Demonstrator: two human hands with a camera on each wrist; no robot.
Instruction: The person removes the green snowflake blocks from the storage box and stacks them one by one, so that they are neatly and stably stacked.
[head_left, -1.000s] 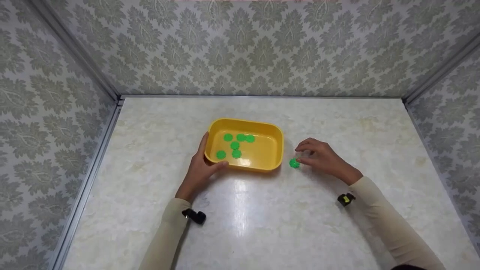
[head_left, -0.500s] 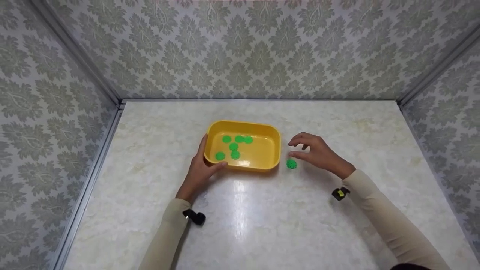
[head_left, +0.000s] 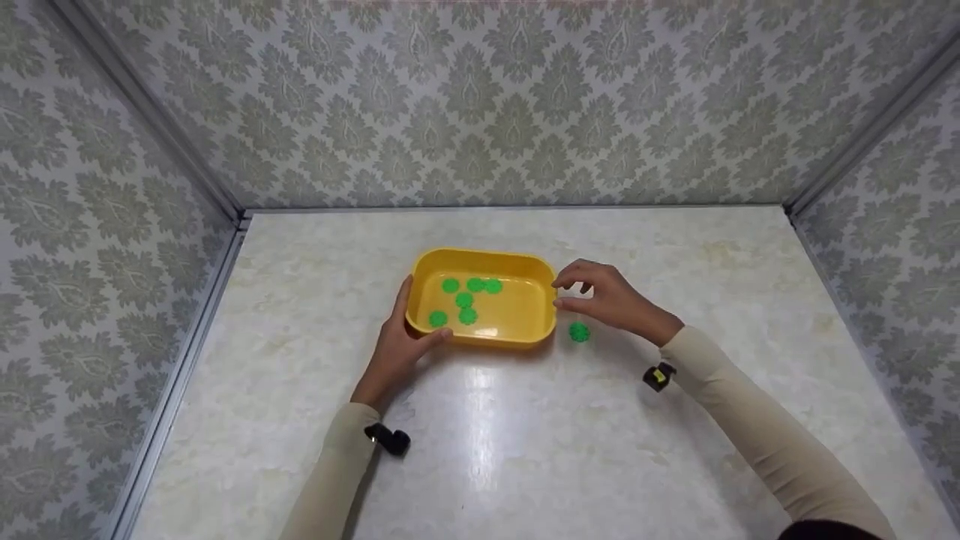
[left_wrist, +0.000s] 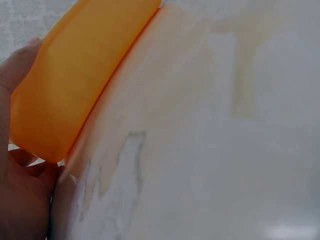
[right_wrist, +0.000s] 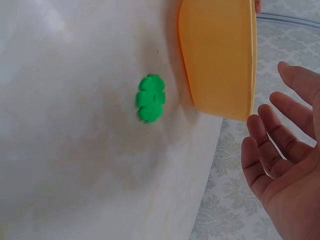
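Note:
A yellow plastic tub (head_left: 517, 343) stands on the table with several green flower-shaped discs (head_left: 464, 300) lying flat inside. My left hand (head_left: 394, 349) grips its left end, thumb at the front rim and fingers along the side. In the left wrist view, that hand (left_wrist: 22, 200) is around the tub's corner (left_wrist: 80, 75). By the tub's right rim is my right hand (head_left: 611, 296), fingers bent and apart; whether the fingertips touch the rim I cannot tell. Nothing shows between them in the right wrist view. One green flower-shaped disc (right_wrist: 151, 98) lies on the table outside the tub, below that hand.
The pale marbled table (head_left: 480, 450) reaches back to a patterned wall (head_left: 480, 112). Similar wall panels flank it on the left (head_left: 90, 300) and right (head_left: 892, 262). A small black device (head_left: 388, 439) sits at my left wrist.
My right hand has moved left, away from the loose green disc and over to the tub's right rim. The disc stays on the table. My left hand keeps its grip on the tub.

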